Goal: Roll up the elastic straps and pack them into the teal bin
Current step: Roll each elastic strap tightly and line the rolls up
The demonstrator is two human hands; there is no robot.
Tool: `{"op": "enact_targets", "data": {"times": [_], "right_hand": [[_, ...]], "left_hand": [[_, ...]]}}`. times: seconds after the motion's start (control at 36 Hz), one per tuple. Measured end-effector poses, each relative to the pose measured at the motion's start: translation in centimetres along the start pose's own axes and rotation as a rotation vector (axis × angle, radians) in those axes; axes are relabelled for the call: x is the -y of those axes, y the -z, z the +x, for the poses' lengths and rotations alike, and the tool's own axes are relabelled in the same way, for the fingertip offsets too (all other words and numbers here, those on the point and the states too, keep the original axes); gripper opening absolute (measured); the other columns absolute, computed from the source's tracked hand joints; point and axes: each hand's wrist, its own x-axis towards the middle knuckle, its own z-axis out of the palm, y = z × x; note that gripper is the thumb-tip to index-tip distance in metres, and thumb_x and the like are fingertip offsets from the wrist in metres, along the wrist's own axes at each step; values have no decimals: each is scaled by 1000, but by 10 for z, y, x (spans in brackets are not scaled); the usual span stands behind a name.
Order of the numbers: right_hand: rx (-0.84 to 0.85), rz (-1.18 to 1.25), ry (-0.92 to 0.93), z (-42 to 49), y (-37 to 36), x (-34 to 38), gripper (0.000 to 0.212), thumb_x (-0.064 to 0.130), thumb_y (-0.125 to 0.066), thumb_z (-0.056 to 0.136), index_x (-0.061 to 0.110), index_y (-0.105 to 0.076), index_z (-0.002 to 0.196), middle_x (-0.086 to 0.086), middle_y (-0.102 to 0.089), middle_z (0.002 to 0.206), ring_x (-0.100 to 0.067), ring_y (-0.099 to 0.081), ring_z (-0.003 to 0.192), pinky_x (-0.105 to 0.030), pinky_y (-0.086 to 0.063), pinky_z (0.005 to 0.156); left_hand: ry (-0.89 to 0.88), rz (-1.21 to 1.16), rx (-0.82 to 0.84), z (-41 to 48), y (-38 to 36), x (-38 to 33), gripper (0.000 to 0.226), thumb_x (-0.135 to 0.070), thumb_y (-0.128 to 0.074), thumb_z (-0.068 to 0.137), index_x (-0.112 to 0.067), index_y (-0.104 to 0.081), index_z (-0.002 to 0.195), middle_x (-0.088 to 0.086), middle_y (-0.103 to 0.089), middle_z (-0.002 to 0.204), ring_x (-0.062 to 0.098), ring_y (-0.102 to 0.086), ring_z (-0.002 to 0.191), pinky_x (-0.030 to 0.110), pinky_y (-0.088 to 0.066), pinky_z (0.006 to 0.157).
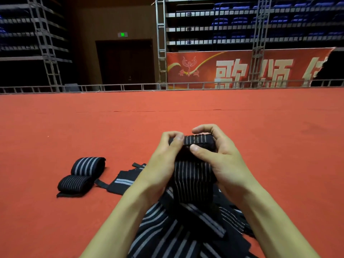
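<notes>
Left hand point(164, 157): the forearm rises from the lower left edge toward the centre. The fingers are curled, and the thumb and forefinger pinch the left edge of the strap's upper end.
Right hand point(224, 159): the forearm enters from the lower right. The thumb lies across the front of the rolled end and the forefinger arches over its top, so the hand grips the roll.
Held strap point(194, 175): black with thin pale stripes, raised between both hands. Its top is turned over into a short roll and the rest hangs down to the heap below.
Strap heap point(173, 233): loose black straps with grey stripes, lying crossed on the floor between the forearms.
Rolled straps point(87, 165): two finished rolls touching each other on the floor, well left of the hands.
Flat strap point(122, 181): lies unrolled between the rolls and the left wrist.
Floor point(186, 108): red carpet.
Background: a red banner point(242, 67) with large pale characters, metal trusses, and a dark doorway under a green sign point(122, 34).
</notes>
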Motion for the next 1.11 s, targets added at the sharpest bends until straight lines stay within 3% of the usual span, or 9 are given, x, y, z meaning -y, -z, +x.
{"op": "enact_targets", "data": {"times": [0.19, 0.33, 0.44, 0.58, 0.64, 0.75, 0.89, 0.97, 1.11], "right_hand": [[-45, -36, -14, -1, -6, -2, 23, 11, -58, 97, 31, -56, 108, 2, -61, 84, -11, -61, 77, -30, -50, 70], [-64, 47, -44, -1, -5, 1, 21, 13, -56, 97, 26, -53, 113, 7, -63, 73, -9, -62, 70, -22, -51, 61], [-121, 183, -117, 3, -3, 2, 16, 18, -56, 98, 22, -52, 112, 4, -69, 73, -12, -67, 67, -27, -54, 57], [-78, 206, -139, 2, -3, 1, 36, 34, -61, 83, 12, -53, 111, -7, -69, 97, -19, -68, 90, -40, -56, 83], [-80, 165, -108, 1, -4, 0, 28, 31, -60, 88, 12, -54, 108, -5, -69, 94, -18, -67, 89, -37, -57, 82], [-106, 146, -69, 2, -2, 0, 10, 11, -58, 95, 15, -54, 103, 1, -65, 84, -15, -62, 81, -35, -53, 75], [-76, 161, -70, 2, -3, 3, 23, -4, -52, 92, 19, -53, 96, 7, -60, 71, -7, -57, 64, -23, -49, 58], [-66, 148, -75, 1, -5, 3, 23, -2, -50, 94, 20, -51, 99, 8, -60, 70, -6, -57, 62, -22, -48, 54], [-117, 106, -40, 0, -5, 2, 14, 17, -58, 96, 22, -49, 105, 15, -61, 67, -4, -58, 63, -21, -50, 58]], "left_hand": [[-93, 227, 45, -1, 1, 4, 18, -39, -37, 102, -24, -43, 111, -6, -60, 91, -8, -59, 69, 11, -46, 62], [-130, 180, 80, -1, 3, 4, 14, -29, -47, 102, -22, -43, 113, 0, -58, 96, 0, -59, 79, 16, -50, 70], [-270, 120, 22, 1, 3, 7, 29, -21, -65, 86, -31, -52, 111, 5, -60, 103, 11, -62, 88, 29, -54, 78], [-455, 193, -35, 2, 4, 6, 40, -3, -65, 76, -25, -54, 108, 9, -62, 107, 12, -61, 94, 28, -51, 86], [-461, 188, -28, 3, 6, 7, 44, -1, -65, 75, -27, -53, 109, 7, -63, 106, 11, -61, 94, 24, -50, 83], [-317, 55, 25, 4, 8, 7, 45, -23, -75, 72, -38, -57, 111, -2, -65, 105, 14, -64, 95, 34, -56, 83], [-101, -62, 27, 3, 1, 7, 30, -50, -59, 82, -31, -58, 106, 2, -63, 99, 14, -63, 87, 40, -52, 81], [-72, 77, 54, -2, -2, 6, 43, -68, -45, 89, -31, -51, 110, 1, -64, 98, 13, -64, 86, 40, -54, 82], [-77, 154, 111, -5, -2, 4, 48, -58, -39, 85, -20, -43, 115, -1, -64, 95, 7, -64, 85, 26, -53, 77]]}}
